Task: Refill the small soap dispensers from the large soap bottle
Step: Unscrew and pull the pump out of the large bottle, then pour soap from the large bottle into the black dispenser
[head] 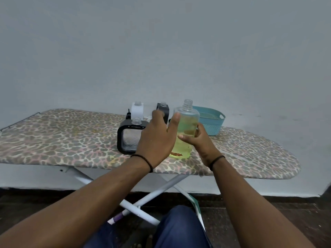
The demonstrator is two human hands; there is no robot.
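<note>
Ironing board (71,140) serves as the work surface, set against a plain grey wall (161,51). Cover is leopard-print fabric, slightly faded; white metal legs (148,196) cross beneath it over a dark floor.

Surroundings: teal plastic basket (213,122) with perforated weave and a cut-out handle stands at the back right, just behind and beside the large soap bottle (187,126). Three small dispensers are grouped left of the bottle. Nearest is a black square dispenser (125,138), a rounded frame with a clear window and an open threaded neck, no pump on it. Behind it stands a white dispenser (137,110) of the same shape, neck also open. A second black dispenser (163,110) stands at the back, partly blocked by the left hand. Small dark items sit behind the group; too hidden to identify.

The large soap bottle stands upright on the board near the front edge, cap off, threaded neck bare. Clear plastic, rounded shoulders, yellow-green liquid filling roughly the lower two thirds.

Right hand (198,140) wraps the bottle's midsection from the right, fingers curled round it. Left hand (157,133) is spread with fingers relaxed, thumb tip touching the bottle's left shoulder, fingertips reaching toward the rear black dispenser; contact there cannot be judged. Thin dark bands circle both wrists. Blue trousers (179,228) show at the bottom.
</note>
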